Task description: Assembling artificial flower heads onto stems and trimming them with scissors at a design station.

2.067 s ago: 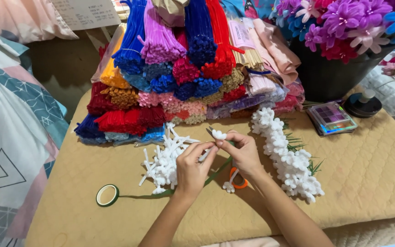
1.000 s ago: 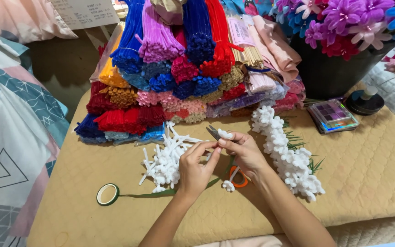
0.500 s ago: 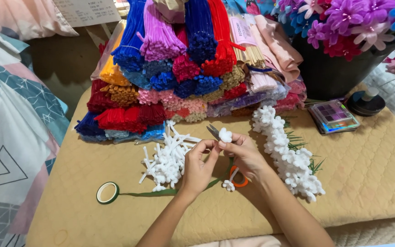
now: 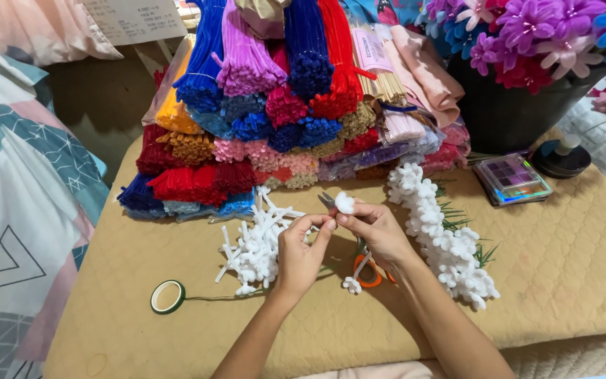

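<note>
My left hand [image 4: 301,249] and my right hand [image 4: 375,226] meet over the tan quilted mat [image 4: 177,337]. Between their fingertips they pinch a white pipe cleaner with a curled fluffy end [image 4: 344,203]. Small pliers [image 4: 326,200] stick out beside that curl, held in my right hand. A loose heap of white pipe cleaner pieces [image 4: 255,242] lies just left of my left hand. A row of finished white fuzzy flowers on green stems [image 4: 443,235] lies to the right of my right hand. Orange-handled scissors [image 4: 367,270] rest under my right wrist.
A tall stack of bundled pipe cleaners in several colours [image 4: 282,105] fills the back. A green tape roll [image 4: 167,296] lies front left. A dark pot of purple and pink flowers [image 4: 527,63], a small bead box [image 4: 513,180] and a black round container [image 4: 562,158] stand right.
Both hands have stayed together at the same spot. The white curled end has been turned and lifted slightly between the fingers; the pliers have shown up beside it.
</note>
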